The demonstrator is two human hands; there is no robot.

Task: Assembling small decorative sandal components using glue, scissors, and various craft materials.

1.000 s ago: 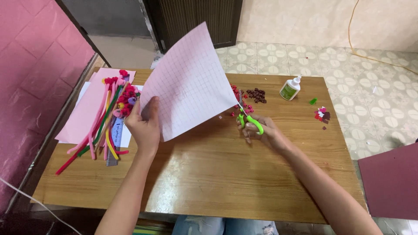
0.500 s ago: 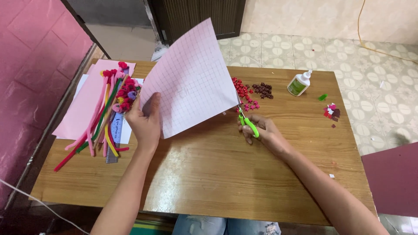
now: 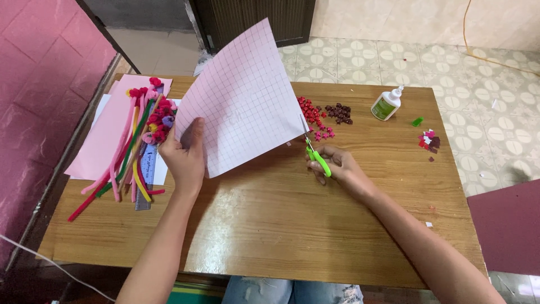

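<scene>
Pink paper (image 3: 242, 101) printed with a faint grid is standing tilted above the middle of the wooden desk (image 3: 281, 225), its top corner pointing toward the far edge. The left hand (image 3: 184, 155) is pinching the sheet's lower left edge, thumb lying on the near face and fingers tucked behind. The right hand (image 3: 334, 166) is gripping the green-handled scissors (image 3: 315, 152), fingers curled through the loops; the blades are meeting the paper's lower right edge, though whether they are parted or closed cannot be told.

Toward the desk's left edge, a bundle of coloured pipe cleaners (image 3: 126, 155) with small flower heads is lying across pale pink sheets (image 3: 104, 138) and a ruler (image 3: 145, 180). Near the far edge, just beyond the scissors, little red stars (image 3: 315, 115) are lying scattered, with a darker maroon cluster (image 3: 339, 113) right beside them. A white glue bottle (image 3: 387, 104) with a green label is lying on its side toward the far right corner, a small green cap (image 3: 417, 121) near it and a few paper scraps (image 3: 430, 141) closer to the right edge.
</scene>
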